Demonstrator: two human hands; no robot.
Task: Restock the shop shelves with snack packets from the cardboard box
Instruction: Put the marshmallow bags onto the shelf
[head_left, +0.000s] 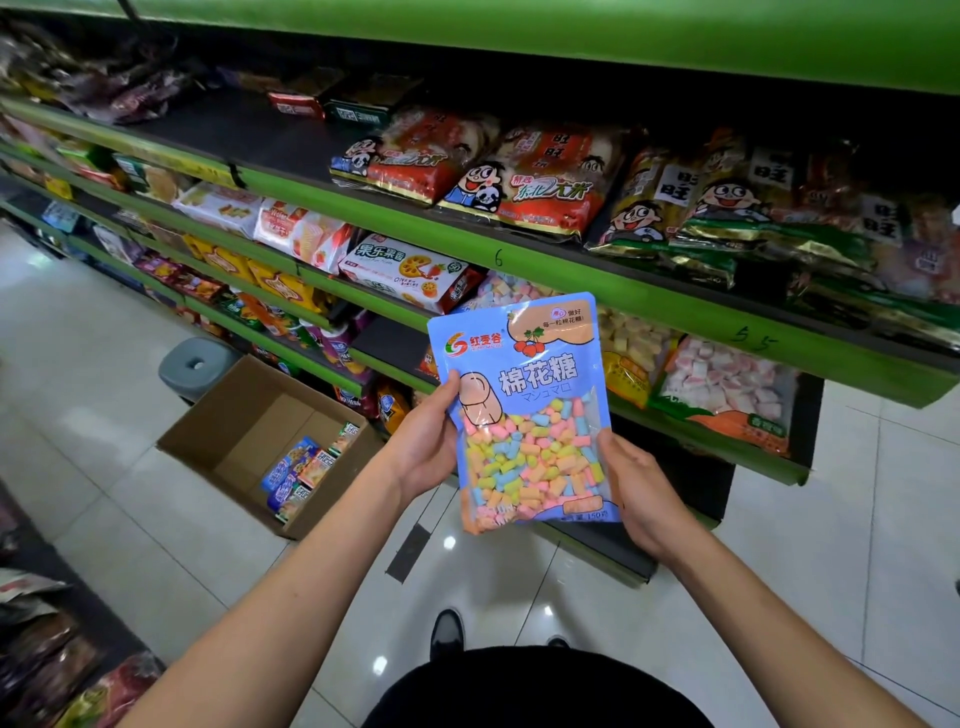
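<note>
Brown cardboard shows first at the left: the cardboard box (249, 447) sits open on the tiled floor (104, 374) beside the shelves, with a grey stool (195, 366) just behind it. Most of its bottom is bare; only a few snack packets (304, 475) lean in the near right corner, so by my reading the unloading is well along but not finished.

Moving right, the left hand (428, 447) grips the left edge of a blue marshmallow packet (530, 410), thumb on the front, the other fingers hidden behind it. The packet is upright in the air, in front of the green shelves (571, 270) and touching none of them. The right hand (641, 491) holds its lower right corner, fingers curled behind the bag.

Just behind the packet's top, on the middle shelf, similar pastel marshmallow bags (506, 288) lie, with yellowish and pink-white bags (727, 384) further right. That looks like the likely slot. The shelf above is already stocked with red rice-cracker bags (540, 176). What remains, I judge, is placing this packet, then the few still in the box.
</note>
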